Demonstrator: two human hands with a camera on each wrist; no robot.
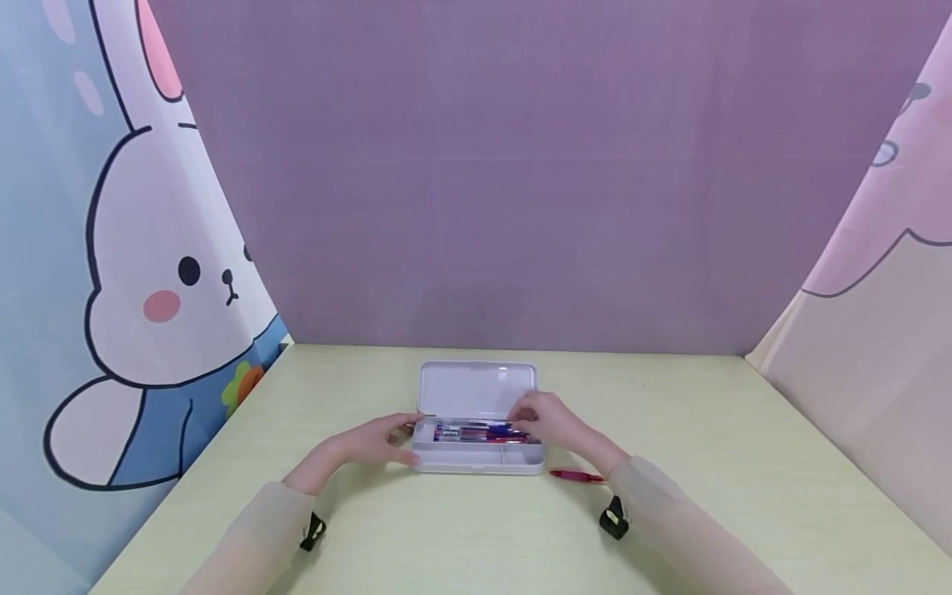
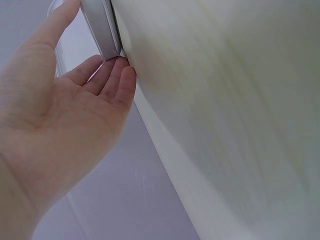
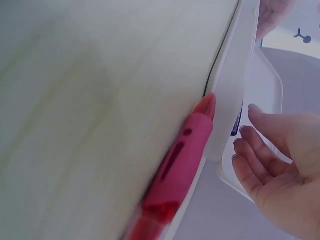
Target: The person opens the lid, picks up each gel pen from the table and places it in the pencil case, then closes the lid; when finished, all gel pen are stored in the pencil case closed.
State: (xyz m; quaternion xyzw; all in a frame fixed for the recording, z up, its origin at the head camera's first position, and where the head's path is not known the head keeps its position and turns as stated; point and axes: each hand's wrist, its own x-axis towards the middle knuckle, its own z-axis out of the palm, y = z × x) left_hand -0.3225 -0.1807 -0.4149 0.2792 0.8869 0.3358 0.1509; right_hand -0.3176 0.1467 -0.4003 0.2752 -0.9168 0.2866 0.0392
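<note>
A white pencil case (image 1: 454, 457) lies on the table with its lid (image 1: 476, 390) raised at the back. Several pens (image 1: 479, 433), some blue and some red, lie in its rear compartment. My left hand (image 1: 368, 440) holds the case's left end, thumb at the front corner and fingertips at the back one. Over the right end of the pens is my right hand (image 1: 554, 420). In the right wrist view its thumb and fingers stand apart, close to the blue end of a pen (image 3: 236, 122). A red pen (image 1: 576, 476) lies outside the case.
The pale wooden table (image 1: 446, 537) carries the case and the loose red pen, which sits just right of the case's front corner, beside my right forearm. A purple panel (image 1: 491, 182) rises behind the table. Printed cartoon curtains (image 1: 156, 248) hang at the sides.
</note>
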